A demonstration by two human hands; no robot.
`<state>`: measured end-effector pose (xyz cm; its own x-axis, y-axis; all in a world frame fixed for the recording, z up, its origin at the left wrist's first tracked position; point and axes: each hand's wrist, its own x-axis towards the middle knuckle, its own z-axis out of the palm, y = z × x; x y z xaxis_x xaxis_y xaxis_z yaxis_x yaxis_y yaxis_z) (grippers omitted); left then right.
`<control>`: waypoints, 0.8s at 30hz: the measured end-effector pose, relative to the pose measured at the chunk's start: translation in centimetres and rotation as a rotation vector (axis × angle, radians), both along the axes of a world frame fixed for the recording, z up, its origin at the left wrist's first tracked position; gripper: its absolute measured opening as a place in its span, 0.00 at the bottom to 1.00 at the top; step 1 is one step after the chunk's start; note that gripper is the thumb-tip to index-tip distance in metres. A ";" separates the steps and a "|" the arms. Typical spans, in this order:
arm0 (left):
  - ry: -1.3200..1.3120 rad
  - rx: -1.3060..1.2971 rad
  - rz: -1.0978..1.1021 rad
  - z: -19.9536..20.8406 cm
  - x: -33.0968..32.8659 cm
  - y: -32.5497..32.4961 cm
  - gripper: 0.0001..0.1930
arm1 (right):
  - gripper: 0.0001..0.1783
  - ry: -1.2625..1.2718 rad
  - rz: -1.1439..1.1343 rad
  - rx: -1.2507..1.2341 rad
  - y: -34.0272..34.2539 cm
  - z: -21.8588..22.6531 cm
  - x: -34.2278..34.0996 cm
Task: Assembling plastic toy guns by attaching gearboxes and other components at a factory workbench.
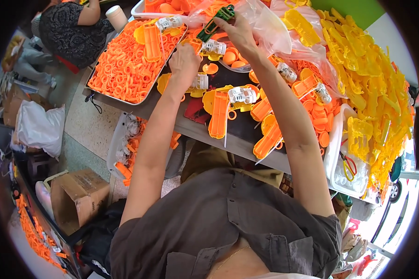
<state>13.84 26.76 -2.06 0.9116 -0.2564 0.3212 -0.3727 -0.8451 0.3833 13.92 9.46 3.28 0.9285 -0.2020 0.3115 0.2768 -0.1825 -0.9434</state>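
Observation:
At the far side of the table, my right hand [239,35] is closed on a dark green slotted object [215,24]; its exact kind is unclear. To its left, my left hand [185,61] is closed, fingers against an orange and yellow plastic toy assembly [195,44] that has a clear-and-white piece [214,47] at one end. The green object sits just above that assembly; whether they touch cannot be seen. Similar assemblies lie nearer me, one in the middle [219,114] and another [269,142] under my right forearm. A round orange cap [210,69] rests between my arms.
A metal tray [139,102] heaped with orange rings stands on the left. Yellow plastic parts [358,69] pile high on the right, behind a white bin [336,149] holding red-and-yellow-handled cutters [348,167]. Below the table's left side is another bin [114,139]. A person [74,30] sits at far left.

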 end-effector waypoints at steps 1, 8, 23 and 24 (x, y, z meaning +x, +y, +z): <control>0.030 0.002 0.005 0.1 0.1 0.1 0.19 | 0.20 0.021 0.015 -0.057 0.1 -0.1 1.0; -0.030 -0.001 0.028 0.1 0.4 -0.5 0.16 | 0.21 0.091 0.013 -0.226 0.7 -1.3 4.0; 0.059 0.138 0.003 1.5 0.2 -0.6 0.17 | 0.21 0.018 0.038 -0.452 1.1 -1.7 5.7; 0.072 0.165 -0.010 1.7 0.3 -0.6 0.17 | 0.21 0.032 0.072 -0.384 0.9 -1.8 5.8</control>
